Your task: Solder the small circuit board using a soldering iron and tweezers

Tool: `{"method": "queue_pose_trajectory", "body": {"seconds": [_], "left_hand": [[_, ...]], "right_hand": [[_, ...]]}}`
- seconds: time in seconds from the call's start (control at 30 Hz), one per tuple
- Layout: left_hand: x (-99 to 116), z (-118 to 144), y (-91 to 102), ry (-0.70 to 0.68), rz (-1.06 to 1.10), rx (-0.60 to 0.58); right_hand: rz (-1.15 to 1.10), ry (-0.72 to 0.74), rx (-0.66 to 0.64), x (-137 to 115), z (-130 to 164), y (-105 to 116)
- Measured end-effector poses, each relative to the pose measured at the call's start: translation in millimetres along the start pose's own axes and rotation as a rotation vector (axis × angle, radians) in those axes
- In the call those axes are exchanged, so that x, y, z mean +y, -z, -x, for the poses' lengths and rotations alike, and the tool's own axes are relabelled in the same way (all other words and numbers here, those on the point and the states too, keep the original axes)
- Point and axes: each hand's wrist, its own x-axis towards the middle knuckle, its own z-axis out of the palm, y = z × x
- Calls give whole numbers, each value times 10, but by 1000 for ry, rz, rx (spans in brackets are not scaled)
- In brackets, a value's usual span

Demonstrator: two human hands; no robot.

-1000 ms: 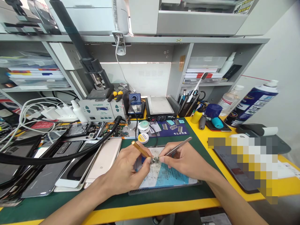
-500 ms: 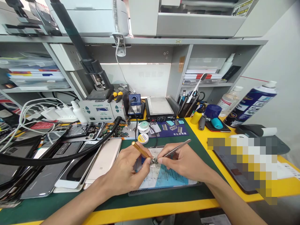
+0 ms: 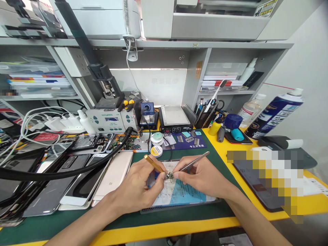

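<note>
Left hand (image 3: 135, 188) grips a brass tool (image 3: 153, 163); right hand (image 3: 202, 177) grips tweezers (image 3: 193, 161), tips meeting on a small part (image 3: 169, 176).

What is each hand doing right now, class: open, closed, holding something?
Left hand: closed on a gold-handled tool.
Right hand: closed on metal tweezers.

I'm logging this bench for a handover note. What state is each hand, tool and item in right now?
left hand: gripping the gold-handled tool, tip down at the small part
right hand: pinching the tweezers, tips at the same part
small part: lying on the work pad, between both tools
spray can: capped, leaning
round tins: lids on
beige phone: face down, back on
</note>
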Motion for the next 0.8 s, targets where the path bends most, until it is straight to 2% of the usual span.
{"method": "queue_pose_trajectory", "body": {"seconds": [0.8], "left_hand": [[-16,29,-6,4,-10,-4]], "right_hand": [[6,1,-12,0,7,41]]}}
